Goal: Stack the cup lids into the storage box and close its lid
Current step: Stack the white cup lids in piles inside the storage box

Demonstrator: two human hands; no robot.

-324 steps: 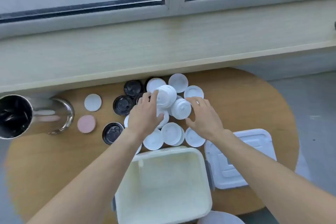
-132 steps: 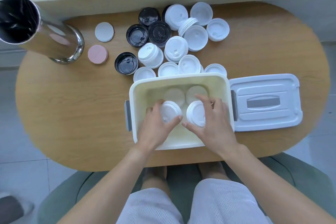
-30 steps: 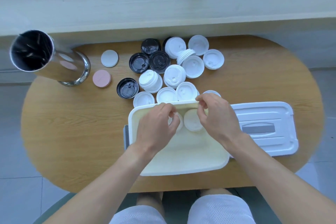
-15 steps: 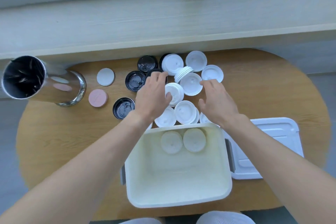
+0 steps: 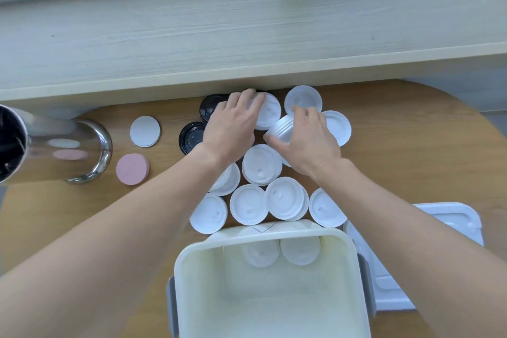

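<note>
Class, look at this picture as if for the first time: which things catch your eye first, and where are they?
A crowd of white cup lids fills the middle of the wooden table, with both hands, left hand and right hand, reaching into its far side. Nearest the camera sits the open cream storage box, two lids already inside.

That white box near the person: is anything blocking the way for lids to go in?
Nothing visible blocks it. The storage box is open on top, its box lid lying off to its right. Only two lid stacks sit inside.

Lids (image 5: pixel 249 204) behind box (image 5: pixel 263 236); two lids (image 5: pixel 300 250) inside; box lid (image 5: pixel 455 217) right.
</note>
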